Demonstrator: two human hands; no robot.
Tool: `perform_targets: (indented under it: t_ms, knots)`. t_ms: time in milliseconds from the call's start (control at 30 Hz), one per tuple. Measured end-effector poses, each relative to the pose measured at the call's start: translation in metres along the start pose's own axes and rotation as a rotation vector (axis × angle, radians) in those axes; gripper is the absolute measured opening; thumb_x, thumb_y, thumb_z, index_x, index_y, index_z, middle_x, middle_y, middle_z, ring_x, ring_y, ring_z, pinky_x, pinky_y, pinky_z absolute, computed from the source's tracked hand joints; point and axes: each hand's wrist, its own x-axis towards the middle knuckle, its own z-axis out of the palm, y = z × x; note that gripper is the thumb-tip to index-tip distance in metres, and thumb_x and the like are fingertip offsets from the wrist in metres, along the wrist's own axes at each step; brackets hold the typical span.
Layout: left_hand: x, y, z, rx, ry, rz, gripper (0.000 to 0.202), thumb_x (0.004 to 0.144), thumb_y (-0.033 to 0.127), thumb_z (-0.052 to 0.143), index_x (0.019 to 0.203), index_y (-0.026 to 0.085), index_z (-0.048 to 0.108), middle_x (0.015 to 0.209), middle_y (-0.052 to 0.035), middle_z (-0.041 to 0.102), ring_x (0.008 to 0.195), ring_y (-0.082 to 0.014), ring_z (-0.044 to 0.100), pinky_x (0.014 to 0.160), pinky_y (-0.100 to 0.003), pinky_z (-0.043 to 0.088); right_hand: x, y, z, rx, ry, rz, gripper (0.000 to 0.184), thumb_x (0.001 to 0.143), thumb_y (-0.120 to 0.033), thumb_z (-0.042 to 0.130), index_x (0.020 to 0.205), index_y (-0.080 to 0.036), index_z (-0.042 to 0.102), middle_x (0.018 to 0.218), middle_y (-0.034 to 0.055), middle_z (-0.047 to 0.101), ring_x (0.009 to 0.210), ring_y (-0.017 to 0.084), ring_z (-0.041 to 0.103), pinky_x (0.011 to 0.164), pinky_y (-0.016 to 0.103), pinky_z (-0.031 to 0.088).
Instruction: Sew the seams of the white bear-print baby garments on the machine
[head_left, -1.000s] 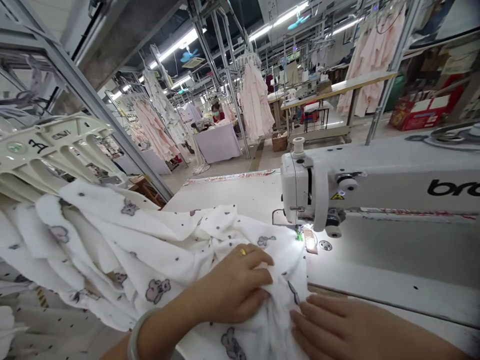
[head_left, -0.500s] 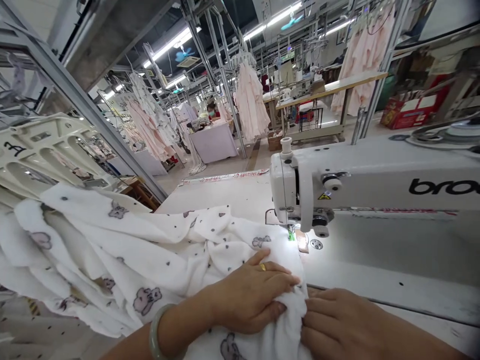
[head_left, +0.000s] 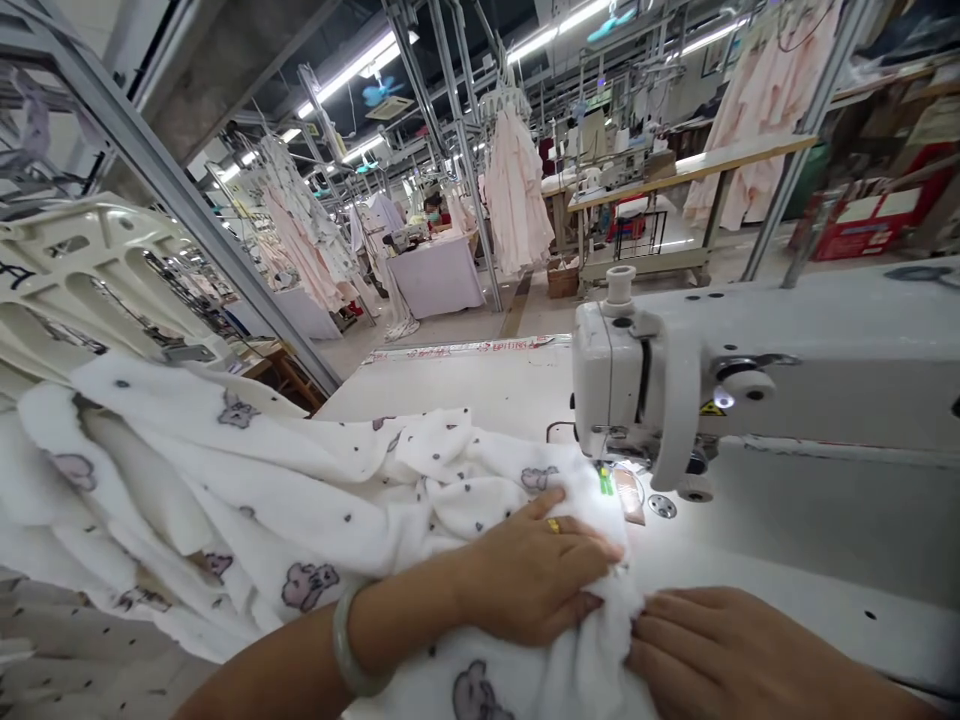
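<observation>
White plush fabric [head_left: 405, 540] with grey-purple animal figures and dark dots spreads across the sewing table. My left hand [head_left: 525, 575], with a gold ring and a pale bangle at the wrist, rests on it. Its thumb and forefinger pinch the fabric near the right edge. Just right of it, my right hand [head_left: 720, 650] has its fingers closed on the same edge; its fingertips are partly hidden. Ahead of both hands, the white sewing machine [head_left: 611, 380] has its lit needle area over the fabric's far right corner. A green piece [head_left: 606, 482] shows beside the needle.
A cream plastic rack [head_left: 97, 270] and a slanting metal post [head_left: 195, 220] stand at left. Pink garments [head_left: 517, 190] hang beyond the table. Behind are a wood-edged worktable [head_left: 697, 160], a red box [head_left: 862, 225] and a person [head_left: 435, 215] at another station.
The camera view has shifted, so the machine and both hands appear farther right. Both hands keep their hold, and the fabric looks nearly unchanged relative to the needle.
</observation>
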Motion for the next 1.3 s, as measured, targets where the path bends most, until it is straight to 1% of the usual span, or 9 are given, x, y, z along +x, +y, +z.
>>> perform_targets:
  t_ms: [267,367,467,600,667,800,967,1167,1300]
  knots:
    - [0.032,-0.038,-0.019,0.047,0.001,-0.026,0.041,0.104,0.035,0.045,0.137,0.013,0.056,0.138,-0.0171,0.071,0.132,-0.0294,0.065,0.131,-0.051,0.028,-0.001,0.029,-0.001,-0.081,-0.023,0.078,0.032,0.109,-0.007,0.038,0.099,-0.021,0.066,0.096,0.0035,0.078,0.09,0.019,0.074,0.094,0.036,0.054]
    - [0.026,-0.017,-0.03,0.016,0.021,-0.072,0.044,0.103,0.046,0.049,0.134,0.016,0.057,0.127,-0.0154,0.074,0.125,-0.0311,0.067,0.129,-0.054,0.03,0.0,0.022,-0.001,-0.023,-0.072,0.02,0.031,0.107,-0.011,0.04,0.108,-0.019,0.069,0.101,0.007,0.078,0.095,0.024,0.072,0.101,0.043,0.053]
    - [0.01,0.019,-0.02,0.02,0.119,-0.163,0.06,0.097,0.053,0.06,0.144,0.017,0.052,0.14,-0.016,0.067,0.136,-0.034,0.06,0.13,-0.058,0.028,0.0,0.013,-0.001,-0.034,-0.066,-0.051,0.035,0.104,-0.007,0.038,0.103,-0.018,0.071,0.091,0.0072,0.077,0.086,0.024,0.069,0.093,0.043,0.055]
    - [-0.01,0.047,0.018,0.17,0.239,-0.328,0.072,0.091,0.029,0.061,0.157,0.012,0.039,0.159,-0.0197,0.054,0.151,-0.036,0.045,0.13,-0.058,0.033,0.003,0.008,-0.008,-0.092,0.034,-0.078,0.046,0.108,-0.005,0.029,0.109,-0.016,0.073,0.094,0.0068,0.079,0.087,0.022,0.071,0.093,0.038,0.053]
    - [-0.011,0.044,0.027,0.253,0.253,-0.38,0.065,0.086,0.015,0.056,0.15,0.011,0.047,0.154,-0.0205,0.057,0.148,-0.036,0.05,0.126,-0.057,0.038,0.006,0.009,-0.015,-0.121,0.116,-0.075,0.048,0.111,-0.006,0.024,0.115,-0.015,0.072,0.099,0.0046,0.081,0.09,0.019,0.073,0.095,0.034,0.051]
    - [0.008,0.023,0.003,0.333,0.245,-0.456,0.039,0.077,-0.002,0.047,0.106,0.016,0.065,0.113,-0.0139,0.074,0.111,-0.0298,0.069,0.116,-0.052,0.048,0.012,0.01,-0.027,-0.03,0.094,-0.007,0.042,0.111,-0.01,0.031,0.114,-0.017,0.071,0.095,0.0059,0.081,0.091,0.019,0.074,0.088,0.033,0.053]
    - [0.027,0.005,-0.025,0.028,0.281,-0.413,0.027,0.074,0.001,0.047,0.087,0.02,0.06,0.089,-0.0073,0.068,0.089,-0.0249,0.064,0.084,-0.036,0.054,0.015,0.011,-0.032,0.263,-0.112,0.091,0.033,0.106,-0.023,0.04,0.109,-0.022,0.073,0.087,0.008,0.075,0.084,0.024,0.072,0.083,0.038,0.059]
    - [0.025,-0.006,-0.022,-0.519,0.359,-0.364,0.014,0.078,0.009,0.043,0.075,0.022,0.046,0.081,-0.0012,0.056,0.082,-0.0187,0.055,0.08,-0.031,0.046,0.007,0.024,-0.01,0.104,0.076,0.396,0.02,0.109,-0.032,0.055,0.101,-0.024,0.071,0.092,0.0053,0.075,0.088,0.024,0.072,0.081,0.039,0.058]
    - [0.026,-0.002,-0.022,-0.546,0.336,-0.47,0.02,0.093,0.035,0.052,0.079,0.023,0.044,0.086,-0.0016,0.054,0.088,-0.022,0.055,0.085,-0.036,0.047,-0.01,0.032,0.013,0.003,0.123,0.481,0.024,0.106,-0.043,0.061,0.121,-0.026,0.071,0.116,0.0065,0.079,0.107,0.029,0.073,0.092,0.046,0.058]
